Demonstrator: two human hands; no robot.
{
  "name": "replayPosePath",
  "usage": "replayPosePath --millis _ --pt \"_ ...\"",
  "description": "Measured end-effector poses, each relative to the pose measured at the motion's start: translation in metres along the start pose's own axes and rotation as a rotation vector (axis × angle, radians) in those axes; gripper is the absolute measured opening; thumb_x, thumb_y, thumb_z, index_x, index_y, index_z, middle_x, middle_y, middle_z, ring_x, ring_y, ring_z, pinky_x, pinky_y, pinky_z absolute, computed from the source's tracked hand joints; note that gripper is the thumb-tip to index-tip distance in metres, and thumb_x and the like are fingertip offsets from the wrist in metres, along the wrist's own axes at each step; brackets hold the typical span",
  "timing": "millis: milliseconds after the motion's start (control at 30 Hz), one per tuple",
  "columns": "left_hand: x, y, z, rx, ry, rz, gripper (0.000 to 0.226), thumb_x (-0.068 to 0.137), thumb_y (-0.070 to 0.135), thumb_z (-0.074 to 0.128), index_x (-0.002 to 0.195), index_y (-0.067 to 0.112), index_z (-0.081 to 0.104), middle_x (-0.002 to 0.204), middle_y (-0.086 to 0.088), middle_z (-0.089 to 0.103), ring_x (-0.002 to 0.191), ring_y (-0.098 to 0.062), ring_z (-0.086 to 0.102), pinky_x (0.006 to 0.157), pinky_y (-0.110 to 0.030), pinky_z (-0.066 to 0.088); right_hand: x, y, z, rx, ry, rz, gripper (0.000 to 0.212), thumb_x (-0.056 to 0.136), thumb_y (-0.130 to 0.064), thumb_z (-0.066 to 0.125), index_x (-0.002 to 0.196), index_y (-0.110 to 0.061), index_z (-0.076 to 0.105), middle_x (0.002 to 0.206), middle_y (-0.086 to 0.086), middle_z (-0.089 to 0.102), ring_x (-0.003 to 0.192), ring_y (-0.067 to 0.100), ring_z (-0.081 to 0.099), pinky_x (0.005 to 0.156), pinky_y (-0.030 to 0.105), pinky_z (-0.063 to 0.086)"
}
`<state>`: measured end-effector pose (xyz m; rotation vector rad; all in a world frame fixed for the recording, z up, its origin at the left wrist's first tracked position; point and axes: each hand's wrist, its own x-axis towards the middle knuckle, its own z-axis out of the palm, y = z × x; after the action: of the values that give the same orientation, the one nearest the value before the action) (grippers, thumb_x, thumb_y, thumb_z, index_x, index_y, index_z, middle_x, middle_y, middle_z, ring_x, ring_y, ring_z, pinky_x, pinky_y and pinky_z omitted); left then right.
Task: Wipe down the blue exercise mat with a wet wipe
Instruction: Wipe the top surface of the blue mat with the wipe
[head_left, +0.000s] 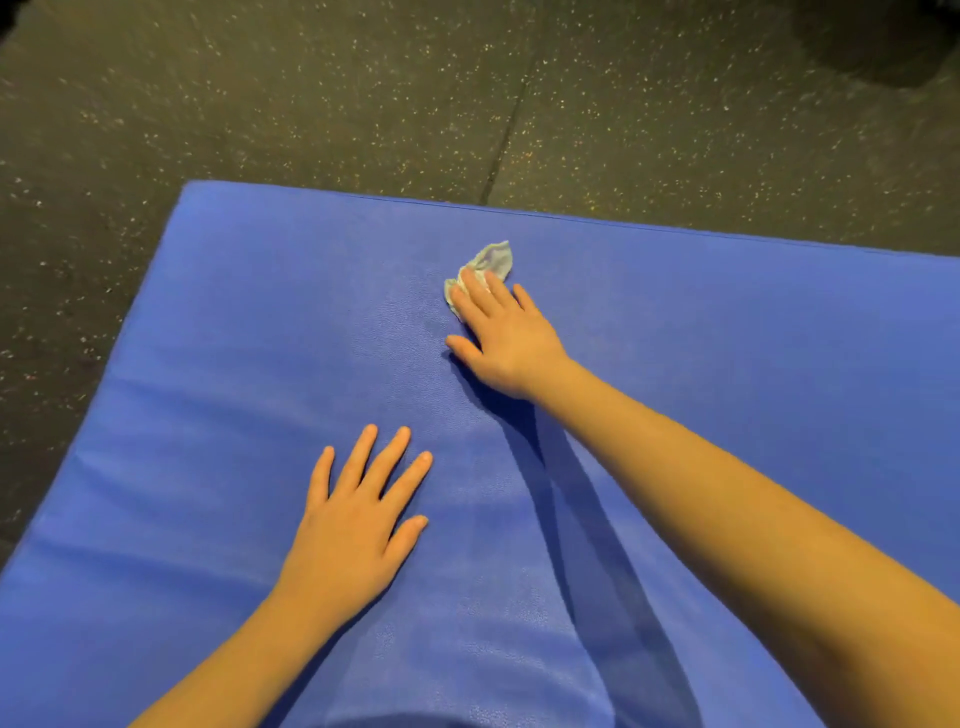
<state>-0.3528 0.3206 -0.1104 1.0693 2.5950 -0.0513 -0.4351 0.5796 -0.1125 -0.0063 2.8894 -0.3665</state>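
Floor: dark rubber flooring (311, 104) flecked with pale specks, filling the far and left parts of the view.
Seam: a thin joint line (511, 130) runs across the floor towards the mat's far edge.
Mat: a blue exercise mat (260, 338) lies flat on the floor, its far edge piped and its far left corner rounded.
On the mat, far: a crumpled pale wet wipe (493, 257), pressed under the straight fingers of the right hand (509, 343).
On the mat, near: the left hand (353, 530) rests flat, palm down, fingers spread, well apart from the wipe.
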Motion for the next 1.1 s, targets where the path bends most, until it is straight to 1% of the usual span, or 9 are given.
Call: replayPosePath --millis 67,200,367,500,667,733,933,1033,1100 --pt "0.0 0.0 0.0 0.005 0.005 0.004 0.062 0.1 0.054 0.011 0.144 0.024 0.042 0.154 -0.002 0.032 0.143 -0.031 0.025 0.111 -0.055 0.017 0.005 0.014 -0.005 -0.101 -0.007 -0.068 0.06 0.102 -0.043 0.03 0.154 -0.023 0.01 0.162 -0.003 0.004 0.148 0.019 0.004 0.117 0.046 0.002" --pt "0.001 0.001 0.003 0.02 0.015 0.004 0.062 0.1 0.053 0.01 0.144 0.023 0.042 0.154 -0.003 0.032 0.143 -0.032 0.025 0.11 -0.056 0.018 0.008 0.011 -0.001 0.031 0.075 0.238 0.06 0.101 -0.04 0.032 0.153 -0.016 0.013 0.161 0.007 0.007 0.147 0.024 0.005 0.118 0.046 0.003" --pt "0.0 0.002 0.003 0.025 0.032 -0.013 0.063 0.101 0.052 0.008 0.143 0.021 0.043 0.152 -0.006 0.035 0.141 -0.033 0.028 0.108 -0.056 0.021 -0.027 -0.016 0.014 -0.113 0.06 -0.248 0.065 0.099 -0.045 0.031 0.152 -0.01 0.02 0.16 0.012 0.014 0.147 0.028 0.009 0.117 0.043 0.006" --pt "-0.007 0.011 0.004 0.0 0.03 -0.049 0.063 0.101 0.048 0.007 0.142 0.017 0.045 0.151 -0.009 0.038 0.14 -0.033 0.029 0.108 -0.054 0.019 -0.026 0.007 0.008 -0.045 0.171 -0.014 0.053 0.102 -0.032 0.035 0.148 -0.007 0.03 0.156 0.014 0.025 0.144 0.03 0.019 0.117 0.045 0.014" --pt "-0.024 0.018 0.005 -0.021 -0.001 -0.061 0.064 0.101 0.049 0.007 0.141 0.016 0.046 0.151 -0.009 0.037 0.14 -0.031 0.028 0.109 -0.053 0.019 -0.075 -0.029 0.026 0.054 0.216 -0.188 0.023 0.084 -0.004 0.061 0.105 0.005 0.064 0.121 0.027 0.057 0.112 0.039 0.057 0.075 0.042 0.056" --pt "-0.028 0.019 0.005 -0.023 -0.009 -0.065 0.065 0.101 0.048 0.007 0.141 0.016 0.046 0.151 -0.009 0.037 0.14 -0.031 0.029 0.108 -0.053 0.019 -0.086 -0.021 0.024 0.016 0.174 -0.255 0.014 0.076 0.008 0.066 0.088 0.001 0.065 0.111 0.023 0.061 0.107 0.035 0.061 0.049 0.028 0.048" --pt "-0.036 0.029 0.006 -0.045 0.0 -0.123 0.066 0.101 0.049 0.008 0.141 0.014 0.047 0.15 -0.009 0.04 0.14 -0.028 0.026 0.109 -0.051 0.019 -0.111 -0.02 0.026 0.187 0.296 0.003 0.022 0.069 0.017 0.068 0.065 -0.002 0.059 0.075 0.018 0.052 0.082 0.043 0.059 0.063 0.042 0.052" --pt "-0.043 0.035 0.005 -0.062 -0.006 -0.139 0.059 0.096 0.045 0.025 0.14 0.013 0.049 0.149 -0.01 0.042 0.138 -0.027 0.025 0.105 -0.058 0.031 -0.146 -0.041 0.036 0.175 0.132 -0.213 0.021 0.068 0.009 0.075 0.066 -0.005 0.061 0.07 0.013 0.05 0.076 0.039 0.06 0.044 0.038 0.051" --pt "-0.05 0.038 0.005 -0.074 -0.013 -0.136 0.06 0.094 0.045 0.027 0.14 0.014 0.049 0.149 -0.009 0.041 0.139 -0.026 0.024 0.105 -0.059 0.031 -0.152 -0.029 0.032 0.194 0.13 -0.147 0.02 0.071 0.005 0.074 0.065 -0.008 0.059 0.07 0.01 0.051 0.074 0.037 0.06 0.04 0.032 0.044"
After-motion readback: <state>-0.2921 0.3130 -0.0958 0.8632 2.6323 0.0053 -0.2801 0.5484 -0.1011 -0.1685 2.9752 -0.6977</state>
